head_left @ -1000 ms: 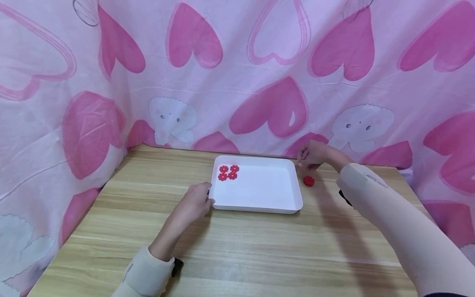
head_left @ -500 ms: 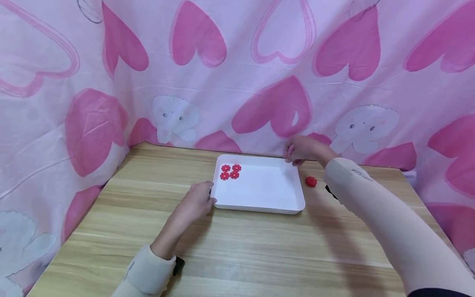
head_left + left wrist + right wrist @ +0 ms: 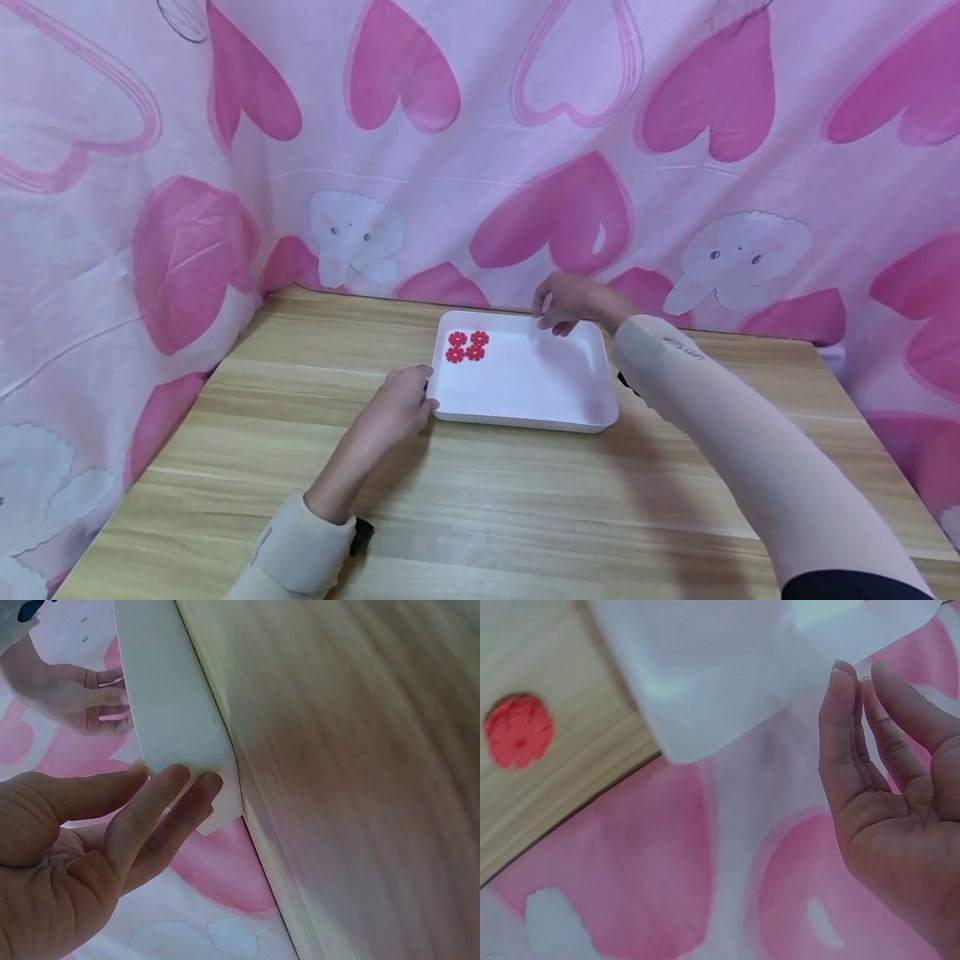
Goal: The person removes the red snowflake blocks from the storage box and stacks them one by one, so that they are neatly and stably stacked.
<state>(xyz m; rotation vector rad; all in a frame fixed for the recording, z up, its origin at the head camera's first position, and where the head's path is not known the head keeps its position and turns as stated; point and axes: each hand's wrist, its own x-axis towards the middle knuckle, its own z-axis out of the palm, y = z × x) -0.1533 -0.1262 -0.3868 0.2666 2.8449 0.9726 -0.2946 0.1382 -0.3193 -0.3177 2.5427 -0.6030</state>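
Observation:
A white tray (image 3: 525, 392) sits on the wooden table (image 3: 487, 508), with several red flower-shaped pieces (image 3: 467, 347) clustered in its far left corner. My left hand (image 3: 401, 404) rests against the tray's near left corner; in the left wrist view its straight fingers (image 3: 161, 806) touch the tray's outer wall (image 3: 172, 712). My right hand (image 3: 566, 302) hovers over the tray's far edge. In the right wrist view its fingers (image 3: 862, 727) lie close together and nearly straight, the thumb is hidden, and nothing red shows among them. One red piece (image 3: 519, 730) lies on the table beside the tray (image 3: 727, 667).
A pink curtain with hearts and white elephants (image 3: 480, 167) closes in the table at the back and on both sides. Bare wood lies in front of the tray. In the head view my right sleeve (image 3: 720, 417) covers the table to the tray's right.
My right hand has moved left from the table beside the tray to above the tray's far edge. Its arm now hides the loose red piece in the head view. The left hand stayed put.

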